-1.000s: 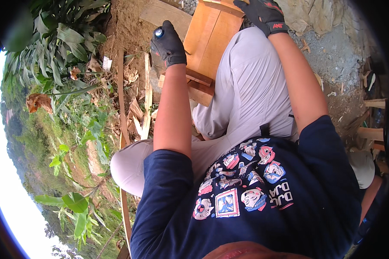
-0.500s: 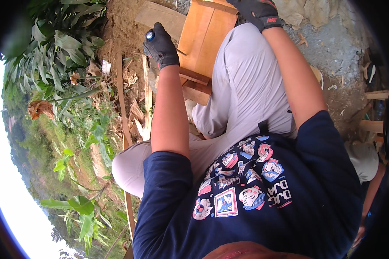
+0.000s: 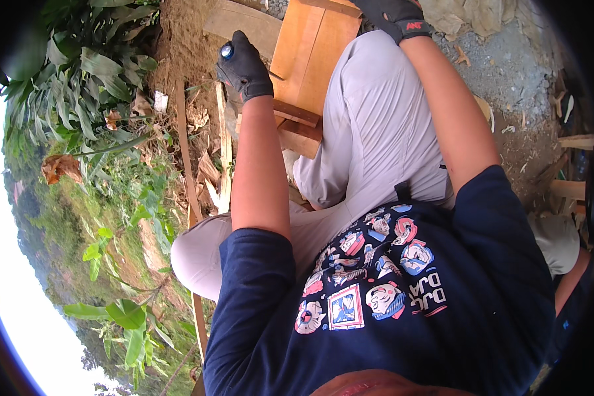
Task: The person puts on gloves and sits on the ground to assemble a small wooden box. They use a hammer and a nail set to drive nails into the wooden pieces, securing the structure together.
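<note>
My left hand (image 3: pixel 245 68), in a black glove, is closed around a screwdriver-like tool (image 3: pixel 227 51). Its round, blue-rimmed butt end shows at the thumb side, and a thin dark shaft sticks out on the other side over an orange-brown wooden piece (image 3: pixel 315 56). This piece is made of joined boards, with a darker strip (image 3: pixel 296 112) across its near end, and lies against my right leg. At the top edge, my right hand (image 3: pixel 391 16), also gloved in black, is by the far end of the wood. Its fingers are mostly cut off by the frame.
A weathered plank (image 3: pixel 244 26) lies on the soil beyond my left hand. Long thin wood strips (image 3: pixel 224 145) run along my left side, by leafy plants (image 3: pixel 92 86) and a slope. Another person's arm (image 3: pixel 569 284) shows at the right rim, near wood pieces (image 3: pixel 567 189).
The wooden piece and both hands appear slightly higher in the picture. The left hand keeps its hold on the tool. At the right rim, the other person's arm has shifted.
</note>
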A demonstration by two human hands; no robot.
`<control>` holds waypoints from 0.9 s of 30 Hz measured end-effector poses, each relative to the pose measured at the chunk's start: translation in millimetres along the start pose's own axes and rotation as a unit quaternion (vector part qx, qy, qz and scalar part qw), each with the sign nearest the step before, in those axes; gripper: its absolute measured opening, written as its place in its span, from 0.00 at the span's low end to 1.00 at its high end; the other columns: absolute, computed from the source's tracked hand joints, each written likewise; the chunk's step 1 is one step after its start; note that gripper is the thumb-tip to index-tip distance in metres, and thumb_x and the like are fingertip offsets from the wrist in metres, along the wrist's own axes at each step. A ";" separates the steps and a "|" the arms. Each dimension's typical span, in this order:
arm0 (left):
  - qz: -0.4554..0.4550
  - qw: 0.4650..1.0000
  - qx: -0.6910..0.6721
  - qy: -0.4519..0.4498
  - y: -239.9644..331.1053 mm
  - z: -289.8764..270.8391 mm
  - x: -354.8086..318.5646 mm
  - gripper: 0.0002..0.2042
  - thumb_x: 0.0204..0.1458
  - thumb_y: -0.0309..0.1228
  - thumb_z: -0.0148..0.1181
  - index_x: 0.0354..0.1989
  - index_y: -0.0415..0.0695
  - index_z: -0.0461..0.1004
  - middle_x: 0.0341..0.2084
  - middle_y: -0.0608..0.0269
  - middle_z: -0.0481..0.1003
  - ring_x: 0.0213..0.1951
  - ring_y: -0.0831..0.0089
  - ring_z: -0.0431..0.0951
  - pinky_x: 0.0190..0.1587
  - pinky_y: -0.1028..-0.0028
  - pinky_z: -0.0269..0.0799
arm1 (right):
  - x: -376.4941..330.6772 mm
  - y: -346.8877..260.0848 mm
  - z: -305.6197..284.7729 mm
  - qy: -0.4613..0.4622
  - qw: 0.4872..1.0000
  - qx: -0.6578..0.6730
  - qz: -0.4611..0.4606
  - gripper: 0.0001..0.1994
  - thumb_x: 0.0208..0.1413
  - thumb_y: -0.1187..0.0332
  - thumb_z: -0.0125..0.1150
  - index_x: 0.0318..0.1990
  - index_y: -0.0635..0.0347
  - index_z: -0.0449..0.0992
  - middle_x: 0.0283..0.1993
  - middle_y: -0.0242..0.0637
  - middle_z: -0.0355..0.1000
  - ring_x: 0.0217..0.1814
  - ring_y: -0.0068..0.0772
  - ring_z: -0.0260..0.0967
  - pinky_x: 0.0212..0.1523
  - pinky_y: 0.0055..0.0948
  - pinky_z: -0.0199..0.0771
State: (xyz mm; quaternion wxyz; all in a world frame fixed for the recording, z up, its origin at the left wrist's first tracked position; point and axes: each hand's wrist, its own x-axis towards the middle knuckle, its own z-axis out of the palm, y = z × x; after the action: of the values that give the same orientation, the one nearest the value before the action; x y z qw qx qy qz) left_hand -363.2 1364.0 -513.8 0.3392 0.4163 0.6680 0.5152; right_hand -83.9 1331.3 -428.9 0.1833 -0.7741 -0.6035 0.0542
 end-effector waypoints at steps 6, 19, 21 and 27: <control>0.034 0.998 0.019 -0.051 -12.0 5.7 4.6 0.23 0.58 0.47 0.61 0.20 0.39 0.79 0.14 0.55 0.75 0.20 0.61 0.74 0.31 0.56 0.70 | -3.9 -6.1 -9.9 0.030 0.999 0.010 -0.032 0.34 0.61 0.43 0.66 0.66 0.60 0.74 0.54 0.59 0.81 0.58 0.62 0.80 0.60 0.52 0.79; 0.097 0.988 0.093 -0.073 -8.8 -19.0 3.5 0.21 0.59 0.51 0.62 0.32 0.42 0.84 0.26 0.50 0.83 0.35 0.48 0.85 0.43 0.53 0.77 | -35.9 -129.4 -79.8 -0.284 0.906 0.063 -0.307 0.27 0.75 0.48 0.50 0.65 0.62 0.76 0.57 0.58 0.79 0.61 0.61 0.77 0.63 0.52 0.74; 0.078 0.988 0.110 -0.077 -3.6 -15.4 -3.2 0.18 0.60 0.48 0.62 0.36 0.44 0.84 0.30 0.50 0.84 0.39 0.47 0.85 0.45 0.53 0.77 | -35.2 -130.4 -79.4 -0.290 0.905 0.032 -0.309 0.27 0.75 0.48 0.50 0.65 0.62 0.76 0.57 0.58 0.79 0.61 0.61 0.77 0.63 0.51 0.74; 0.150 0.985 0.046 0.066 -30.8 -4.5 3.5 0.17 0.62 0.45 0.61 0.49 0.44 0.82 0.41 0.49 0.85 0.45 0.46 0.84 0.49 0.52 0.77 | -15.4 -137.2 -70.5 -0.347 0.850 0.073 -0.390 0.25 0.75 0.51 0.49 0.64 0.62 0.75 0.56 0.58 0.79 0.60 0.63 0.76 0.62 0.52 0.74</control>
State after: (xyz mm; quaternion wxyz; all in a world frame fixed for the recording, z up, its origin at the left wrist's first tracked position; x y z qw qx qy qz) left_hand -375.0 1361.6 -542.7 0.1936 0.4921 0.6418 0.5554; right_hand -192.0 1329.2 -317.8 0.0236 -0.3904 -0.8743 0.2874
